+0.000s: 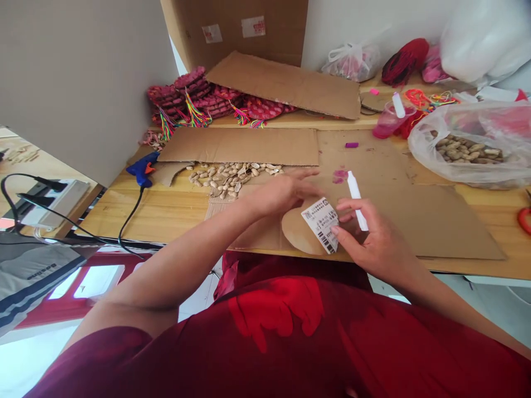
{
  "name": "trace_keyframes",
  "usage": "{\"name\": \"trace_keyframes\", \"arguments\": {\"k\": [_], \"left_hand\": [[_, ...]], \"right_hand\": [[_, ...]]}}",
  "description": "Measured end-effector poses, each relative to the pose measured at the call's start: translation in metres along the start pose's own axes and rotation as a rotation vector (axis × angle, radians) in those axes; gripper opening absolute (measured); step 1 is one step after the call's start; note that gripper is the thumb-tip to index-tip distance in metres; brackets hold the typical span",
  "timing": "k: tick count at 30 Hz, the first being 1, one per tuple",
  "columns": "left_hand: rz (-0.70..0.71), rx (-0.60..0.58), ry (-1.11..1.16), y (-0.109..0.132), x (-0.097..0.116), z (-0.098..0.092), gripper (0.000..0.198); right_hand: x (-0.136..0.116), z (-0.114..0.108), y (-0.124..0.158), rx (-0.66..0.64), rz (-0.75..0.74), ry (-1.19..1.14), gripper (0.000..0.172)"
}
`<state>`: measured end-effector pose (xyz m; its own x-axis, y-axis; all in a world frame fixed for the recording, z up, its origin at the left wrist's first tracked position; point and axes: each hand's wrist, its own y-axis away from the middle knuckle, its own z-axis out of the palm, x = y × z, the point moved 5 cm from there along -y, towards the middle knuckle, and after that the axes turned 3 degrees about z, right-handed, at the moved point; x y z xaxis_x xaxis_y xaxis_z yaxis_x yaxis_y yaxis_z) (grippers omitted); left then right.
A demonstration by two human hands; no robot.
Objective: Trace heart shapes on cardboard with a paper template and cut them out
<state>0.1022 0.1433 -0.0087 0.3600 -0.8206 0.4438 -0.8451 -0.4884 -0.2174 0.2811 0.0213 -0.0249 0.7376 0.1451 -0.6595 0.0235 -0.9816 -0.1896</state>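
My left hand (284, 192) reaches over the far edge of a rounded cardboard piece (296, 232), fingers stretched out and apart; whether it touches the piece is hard to tell. A white printed label (321, 221) with a barcode covers part of that cardboard. My right hand (371, 237) is closed on a white marker (354, 188) tucked between its fingers, pointing away from me. Its thumb rests at the right edge of the labelled piece. A flat cardboard sheet (440, 221) lies under both hands. Beyond the marker are pink-purple smudges (340, 176) and a purple cap (352, 145).
Loose peanuts (232, 177) lie left of my hands, with a blue glue gun (143, 168) and its cord farther left. A plastic bag of peanuts (468, 149) and a pink cup (392, 121) stand right. Stacked pink pieces with tassels (199, 99) sit behind. Red-handled scissors (525, 220) lie far right.
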Motion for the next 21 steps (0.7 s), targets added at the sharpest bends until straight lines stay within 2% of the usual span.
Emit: {"name": "trace_keyframes", "arguments": {"k": [2,4,7,11,14,17,21], "left_hand": [[-0.126,0.019,-0.08,-0.008,-0.005,-0.001,0.056],[-0.203,0.086,-0.09,-0.004,-0.005,-0.007,0.057],[-0.263,0.219,-0.042,0.023,0.001,-0.018,0.04],[-0.295,0.254,0.077,0.067,0.011,-0.021,0.039],[-0.307,0.253,0.136,0.09,0.021,-0.014,0.042],[-0.315,0.222,0.159,0.102,0.029,-0.004,0.044],[-0.331,0.227,0.16,0.109,0.033,0.002,0.044]], "right_hand": [[0.003,-0.002,0.003,0.012,0.044,0.054,0.034],[0.002,-0.006,0.005,0.013,-0.011,0.12,0.034],[-0.003,-0.008,0.003,-0.083,-0.193,0.143,0.042],[-0.007,-0.001,-0.005,-0.339,-0.285,0.153,0.059],[-0.014,0.01,-0.011,-0.441,-0.316,0.175,0.066],[-0.018,0.019,-0.016,-0.446,-0.345,0.195,0.065],[-0.013,0.02,-0.02,-0.326,-0.303,0.237,0.059]]}}
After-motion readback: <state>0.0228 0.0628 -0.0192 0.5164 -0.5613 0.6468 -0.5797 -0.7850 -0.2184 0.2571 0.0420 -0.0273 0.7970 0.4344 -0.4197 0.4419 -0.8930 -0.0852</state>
